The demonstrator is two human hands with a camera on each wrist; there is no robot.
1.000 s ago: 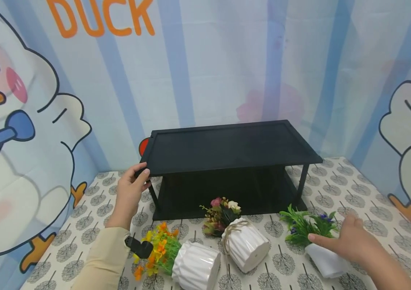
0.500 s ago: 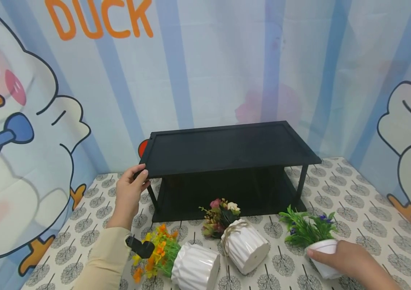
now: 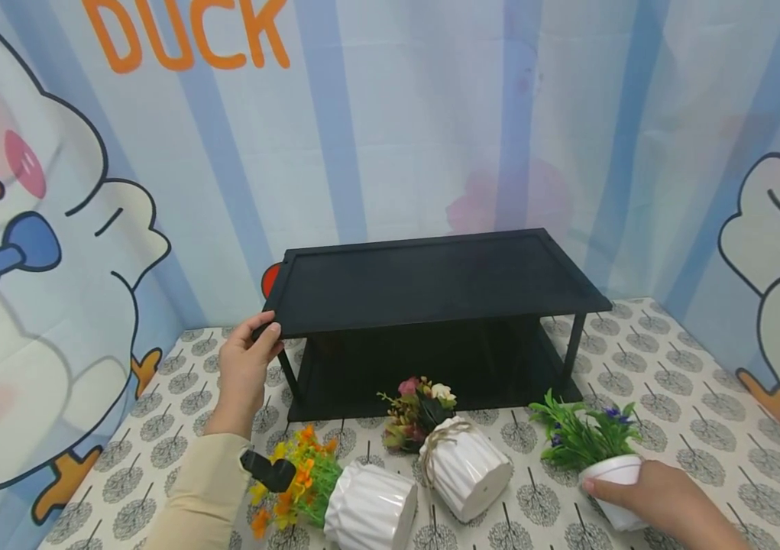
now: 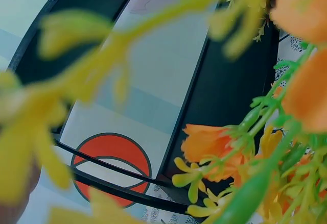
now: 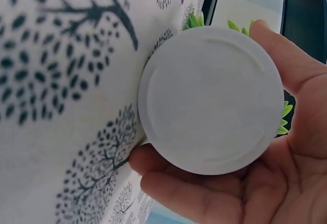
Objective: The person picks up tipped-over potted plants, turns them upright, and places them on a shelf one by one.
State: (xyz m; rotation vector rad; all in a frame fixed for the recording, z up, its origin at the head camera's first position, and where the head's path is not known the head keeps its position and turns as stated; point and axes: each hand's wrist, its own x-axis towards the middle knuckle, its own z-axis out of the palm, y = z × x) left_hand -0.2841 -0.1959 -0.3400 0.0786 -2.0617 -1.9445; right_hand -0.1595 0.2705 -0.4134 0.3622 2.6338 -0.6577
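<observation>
A black two-tier shelf [image 3: 431,283] stands on the patterned tablecloth. At its front left corner my left hand [image 3: 244,370] pinches the edge of the top board, thumb above and fingers beneath. On the right, my right hand [image 3: 665,496] grips a small white pot of green leaves and purple flowers [image 3: 585,435]. The right wrist view faces the round white pot base [image 5: 212,101], with thumb and fingers curled about the pot, which lies tilted against the cloth. Orange and yellow flowers [image 4: 204,142] fill much of the left wrist view, partly covering the shelf.
Two white ribbed pots lie on their sides before the shelf: one with orange and yellow flowers [image 3: 372,504], one with pink and cream flowers [image 3: 465,466] and twine round its rim. A duck-printed curtain [image 3: 417,114] hangs behind the table.
My right hand has come down onto the white pot and closed its fingers round it. The left hand keeps its hold on the shelf corner.
</observation>
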